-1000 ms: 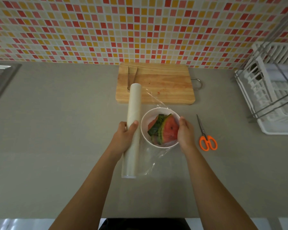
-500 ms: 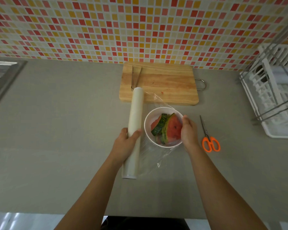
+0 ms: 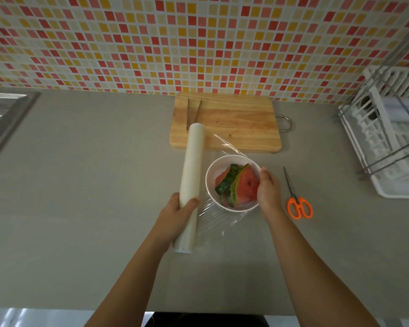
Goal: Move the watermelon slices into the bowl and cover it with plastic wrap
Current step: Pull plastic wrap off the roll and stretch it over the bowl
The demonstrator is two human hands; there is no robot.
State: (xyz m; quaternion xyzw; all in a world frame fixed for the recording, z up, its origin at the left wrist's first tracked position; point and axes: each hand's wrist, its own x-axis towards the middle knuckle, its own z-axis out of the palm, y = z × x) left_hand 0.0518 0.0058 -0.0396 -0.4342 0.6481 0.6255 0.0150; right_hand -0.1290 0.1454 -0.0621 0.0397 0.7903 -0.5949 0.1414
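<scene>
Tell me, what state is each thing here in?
Plastic wrap roll, partly unrolled, gripped by left hand.
Bowl, holding watermelon slices; right hand holds its rim.
Film, stretched over it.
Scissors, closed, lying on counter.
Tongs, slightly open, on cutting board.

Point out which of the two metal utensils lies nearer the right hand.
The orange-handled scissors, on the counter beside the right hand; the tongs lie far back on the cutting board.

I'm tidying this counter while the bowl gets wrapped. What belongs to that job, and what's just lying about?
In the job: plastic wrap roll in the left hand, bowl, watermelon slices, right hand at the bowl's rim.
Lying about: cutting board, tongs, scissors, dish rack.
</scene>
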